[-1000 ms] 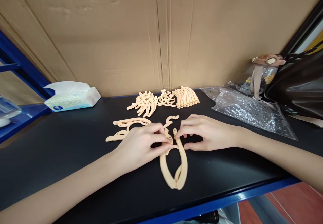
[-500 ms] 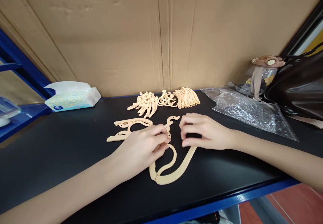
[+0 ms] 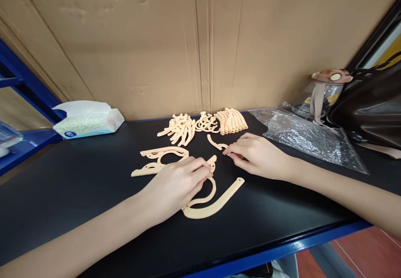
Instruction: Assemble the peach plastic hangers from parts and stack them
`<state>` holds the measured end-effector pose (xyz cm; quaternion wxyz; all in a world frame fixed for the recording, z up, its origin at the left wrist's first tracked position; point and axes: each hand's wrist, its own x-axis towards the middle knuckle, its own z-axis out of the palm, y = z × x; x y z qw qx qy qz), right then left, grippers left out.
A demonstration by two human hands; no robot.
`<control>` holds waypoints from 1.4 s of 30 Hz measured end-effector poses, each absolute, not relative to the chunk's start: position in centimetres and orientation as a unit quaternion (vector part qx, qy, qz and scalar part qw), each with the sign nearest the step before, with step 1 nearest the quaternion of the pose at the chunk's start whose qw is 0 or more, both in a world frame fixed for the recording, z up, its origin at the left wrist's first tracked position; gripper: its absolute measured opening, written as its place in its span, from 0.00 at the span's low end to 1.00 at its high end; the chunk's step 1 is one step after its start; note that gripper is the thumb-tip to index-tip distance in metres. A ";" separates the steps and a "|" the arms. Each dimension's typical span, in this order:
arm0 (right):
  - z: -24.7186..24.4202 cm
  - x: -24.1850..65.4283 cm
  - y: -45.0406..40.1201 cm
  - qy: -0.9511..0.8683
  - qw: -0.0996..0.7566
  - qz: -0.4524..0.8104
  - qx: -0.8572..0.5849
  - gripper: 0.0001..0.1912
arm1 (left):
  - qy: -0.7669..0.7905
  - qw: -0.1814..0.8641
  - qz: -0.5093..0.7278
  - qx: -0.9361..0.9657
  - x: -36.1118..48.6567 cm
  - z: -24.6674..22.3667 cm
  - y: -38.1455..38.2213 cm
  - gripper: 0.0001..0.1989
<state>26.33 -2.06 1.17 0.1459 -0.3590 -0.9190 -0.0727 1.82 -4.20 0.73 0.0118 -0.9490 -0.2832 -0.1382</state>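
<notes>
My left hand [image 3: 184,180] is closed on a cream plastic assembly [image 3: 216,205], whose long curved arm and inner loop stick out to the right and below. Its fingertips cover part of the joint. My right hand [image 3: 255,155] pinches one end of a small curved cream piece [image 3: 216,143], a little above and right of the assembly. Beyond my left hand lie folded cream pieces [image 3: 164,150] with a round loop. Farther back sit a heap of short curved pieces [image 3: 180,128], a cluster of hook pieces [image 3: 206,122] and a row of long curved pieces [image 3: 232,121].
A tissue pack [image 3: 89,119] lies at the back left of the black table [image 3: 103,161]. At the right are a crumpled clear plastic bag [image 3: 308,138], a bottle with a strap [image 3: 328,90] and a dark bag [image 3: 369,107]. Cardboard [image 3: 131,48] stands behind.
My right hand has left the long arm's end and now holds the small curved piece, turned to a new angle. The assembly under my left hand has shifted slightly up and left.
</notes>
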 end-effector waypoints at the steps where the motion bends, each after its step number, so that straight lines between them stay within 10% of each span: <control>1: 1.1 26.4 -2.0 -0.919 0.152 -0.070 -0.357 0.12 | -0.281 0.007 -0.142 -0.949 1.8 0.7 -4.2 0.14; 17: 1.6 26.9 -1.6 -0.948 0.131 -0.047 -0.285 0.12 | -0.291 0.028 -0.152 -0.944 2.2 1.0 -4.3 0.13; 42: 2.5 27.3 -1.6 -0.905 0.186 0.087 -0.373 0.04 | -0.326 -0.210 -0.188 -0.902 2.4 1.1 -4.7 0.05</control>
